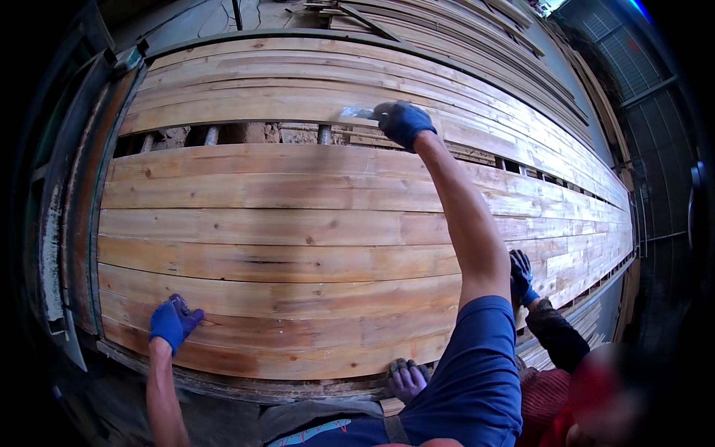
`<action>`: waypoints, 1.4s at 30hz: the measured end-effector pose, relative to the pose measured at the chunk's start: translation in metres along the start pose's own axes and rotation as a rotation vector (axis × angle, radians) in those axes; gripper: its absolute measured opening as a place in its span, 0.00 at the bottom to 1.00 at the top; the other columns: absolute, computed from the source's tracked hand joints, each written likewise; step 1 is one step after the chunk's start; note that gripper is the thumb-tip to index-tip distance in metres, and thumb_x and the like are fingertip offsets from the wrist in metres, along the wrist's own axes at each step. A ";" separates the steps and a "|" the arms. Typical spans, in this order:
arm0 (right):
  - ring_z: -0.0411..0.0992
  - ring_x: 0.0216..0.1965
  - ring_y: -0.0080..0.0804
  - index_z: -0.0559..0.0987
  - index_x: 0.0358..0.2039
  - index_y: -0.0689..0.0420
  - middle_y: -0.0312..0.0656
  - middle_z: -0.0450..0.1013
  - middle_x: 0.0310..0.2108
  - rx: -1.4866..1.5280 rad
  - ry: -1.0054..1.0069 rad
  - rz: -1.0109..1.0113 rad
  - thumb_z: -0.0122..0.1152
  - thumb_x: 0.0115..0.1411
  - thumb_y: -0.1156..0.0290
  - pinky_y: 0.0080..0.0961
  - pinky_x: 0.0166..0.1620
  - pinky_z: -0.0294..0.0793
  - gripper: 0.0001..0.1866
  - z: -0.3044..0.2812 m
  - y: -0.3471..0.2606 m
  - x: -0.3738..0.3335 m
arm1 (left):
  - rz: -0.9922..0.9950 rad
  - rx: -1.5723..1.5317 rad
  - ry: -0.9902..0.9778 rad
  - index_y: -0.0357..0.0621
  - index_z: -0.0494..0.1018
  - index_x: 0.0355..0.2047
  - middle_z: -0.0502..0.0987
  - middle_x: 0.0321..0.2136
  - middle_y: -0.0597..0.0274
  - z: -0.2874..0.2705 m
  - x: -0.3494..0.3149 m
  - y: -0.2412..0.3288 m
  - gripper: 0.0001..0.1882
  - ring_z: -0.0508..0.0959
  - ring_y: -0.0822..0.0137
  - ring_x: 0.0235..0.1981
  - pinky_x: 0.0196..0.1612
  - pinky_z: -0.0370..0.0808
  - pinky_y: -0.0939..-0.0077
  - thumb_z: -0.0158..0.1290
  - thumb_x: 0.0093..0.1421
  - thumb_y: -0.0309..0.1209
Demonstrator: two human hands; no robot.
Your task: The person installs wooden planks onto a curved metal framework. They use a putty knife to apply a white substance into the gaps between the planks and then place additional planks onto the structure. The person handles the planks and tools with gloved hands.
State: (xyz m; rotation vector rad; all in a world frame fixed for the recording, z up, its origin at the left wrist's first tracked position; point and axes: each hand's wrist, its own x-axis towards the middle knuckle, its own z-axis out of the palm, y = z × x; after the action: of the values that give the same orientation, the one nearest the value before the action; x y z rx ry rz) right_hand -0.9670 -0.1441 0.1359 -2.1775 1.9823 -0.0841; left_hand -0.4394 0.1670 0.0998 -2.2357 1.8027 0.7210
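Observation:
A wide bed of long pale wooden planks (298, 223) lies in front of me, laid side by side. My left hand (173, 322), in a blue glove, rests flat on the nearest planks at the lower left. My right hand (403, 121), also blue-gloved, reaches far across and grips a small grey scraper-like tool (356, 113) against a plank at the edge of a gap. My right arm stretches over the middle planks.
A gap (246, 135) between planks shows rollers and rubble below. A metal frame (82, 208) borders the left side. Another person's gloved hands (521, 274) (407, 377) rest on the planks at the lower right. More boards (447, 30) are stacked beyond.

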 end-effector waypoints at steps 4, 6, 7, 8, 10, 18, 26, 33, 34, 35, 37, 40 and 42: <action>0.75 0.49 0.43 0.81 0.45 0.37 0.43 0.78 0.45 -0.077 -0.138 -0.082 0.50 0.56 0.67 0.36 0.51 0.73 0.18 -0.008 0.029 0.015 | -0.049 0.016 -0.076 0.35 0.74 0.35 0.79 0.32 0.38 0.001 0.009 0.006 0.25 0.79 0.42 0.38 0.40 0.76 0.55 0.64 0.48 0.46; 0.76 0.47 0.43 0.82 0.45 0.38 0.43 0.78 0.43 -0.055 -0.175 -0.063 0.51 0.56 0.67 0.35 0.51 0.74 0.18 -0.011 0.052 0.018 | -0.108 0.078 -0.081 0.35 0.74 0.38 0.79 0.34 0.38 0.002 0.010 0.008 0.26 0.79 0.42 0.39 0.41 0.76 0.55 0.64 0.49 0.45; 0.76 0.47 0.43 0.82 0.44 0.38 0.44 0.79 0.43 -0.039 -0.189 -0.040 0.52 0.56 0.67 0.35 0.51 0.74 0.17 -0.015 0.062 0.013 | -0.133 0.114 -0.090 0.34 0.74 0.39 0.79 0.35 0.38 0.004 0.009 0.009 0.27 0.79 0.42 0.40 0.42 0.76 0.55 0.64 0.49 0.45; 0.76 0.46 0.43 0.83 0.44 0.38 0.43 0.79 0.42 -0.041 -0.187 -0.019 0.52 0.55 0.67 0.35 0.50 0.74 0.17 -0.020 0.073 0.008 | -0.146 0.113 -0.091 0.34 0.74 0.39 0.79 0.35 0.37 0.006 0.007 0.011 0.27 0.79 0.41 0.40 0.42 0.76 0.55 0.64 0.49 0.45; 0.76 0.47 0.42 0.83 0.45 0.38 0.43 0.79 0.43 -0.023 -0.187 0.077 0.54 0.55 0.66 0.34 0.51 0.73 0.18 -0.024 0.096 0.000 | -0.158 0.125 -0.083 0.34 0.73 0.40 0.79 0.36 0.37 0.003 0.010 0.015 0.27 0.79 0.41 0.41 0.43 0.76 0.55 0.64 0.49 0.45; 0.76 0.46 0.45 0.82 0.44 0.41 0.46 0.78 0.43 -0.152 -0.046 0.155 0.55 0.56 0.66 0.37 0.49 0.74 0.16 -0.038 0.160 -0.032 | -0.152 0.137 -0.136 0.33 0.73 0.40 0.78 0.36 0.36 0.000 0.015 0.018 0.27 0.79 0.41 0.41 0.44 0.75 0.54 0.64 0.49 0.44; 0.76 0.43 0.49 0.81 0.44 0.44 0.49 0.78 0.40 0.037 0.131 0.050 0.54 0.58 0.62 0.40 0.46 0.75 0.14 -0.034 0.100 -0.031 | -0.154 0.206 -0.173 0.33 0.73 0.41 0.78 0.37 0.35 -0.005 0.019 0.022 0.28 0.79 0.41 0.42 0.45 0.75 0.54 0.63 0.50 0.45; 0.77 0.44 0.47 0.83 0.39 0.44 0.48 0.79 0.40 -0.145 -0.020 -0.001 0.53 0.56 0.62 0.41 0.46 0.75 0.13 -0.018 0.042 0.008 | -0.125 0.234 -0.193 0.33 0.73 0.41 0.78 0.36 0.35 -0.008 0.021 0.019 0.29 0.79 0.42 0.41 0.45 0.76 0.55 0.63 0.49 0.46; 0.77 0.44 0.46 0.83 0.40 0.43 0.47 0.79 0.41 -0.163 -0.060 -0.001 0.53 0.56 0.63 0.39 0.47 0.75 0.13 -0.019 0.047 0.014 | -0.116 0.243 -0.201 0.33 0.74 0.41 0.79 0.36 0.35 -0.005 0.023 0.019 0.29 0.79 0.42 0.41 0.45 0.76 0.55 0.63 0.49 0.46; 0.77 0.41 0.46 0.83 0.38 0.43 0.47 0.79 0.37 -0.213 -0.093 -0.002 0.53 0.56 0.64 0.37 0.45 0.76 0.13 -0.024 0.056 0.014 | -0.126 0.243 -0.204 0.33 0.74 0.40 0.79 0.36 0.36 -0.005 0.025 0.022 0.28 0.79 0.42 0.41 0.45 0.76 0.55 0.64 0.49 0.46; 0.77 0.41 0.46 0.83 0.39 0.44 0.46 0.79 0.37 -0.302 -0.222 0.065 0.53 0.56 0.63 0.37 0.45 0.76 0.13 -0.038 0.084 0.011 | -0.156 0.229 -0.198 0.33 0.74 0.40 0.79 0.36 0.36 -0.010 0.022 0.028 0.28 0.79 0.42 0.41 0.44 0.76 0.55 0.64 0.49 0.45; 0.78 0.40 0.46 0.83 0.39 0.44 0.47 0.79 0.36 -0.418 -0.191 0.158 0.53 0.57 0.64 0.37 0.44 0.76 0.13 -0.054 0.147 -0.013 | -0.139 0.197 -0.200 0.34 0.74 0.39 0.79 0.36 0.36 -0.009 0.026 0.026 0.27 0.79 0.42 0.41 0.44 0.76 0.55 0.64 0.49 0.45; 0.78 0.40 0.47 0.84 0.40 0.46 0.49 0.79 0.37 -0.304 -0.049 0.212 0.55 0.57 0.62 0.37 0.45 0.76 0.13 -0.063 0.161 -0.042 | -0.134 0.197 -0.196 0.34 0.74 0.39 0.79 0.36 0.37 -0.009 0.019 0.023 0.27 0.79 0.42 0.41 0.44 0.76 0.55 0.64 0.49 0.45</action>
State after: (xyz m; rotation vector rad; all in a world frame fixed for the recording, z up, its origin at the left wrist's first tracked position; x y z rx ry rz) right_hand -1.1396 -0.1222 0.1726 -2.0927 2.3104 0.3172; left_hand -0.4562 0.1406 0.1024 -2.0578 1.5443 0.6784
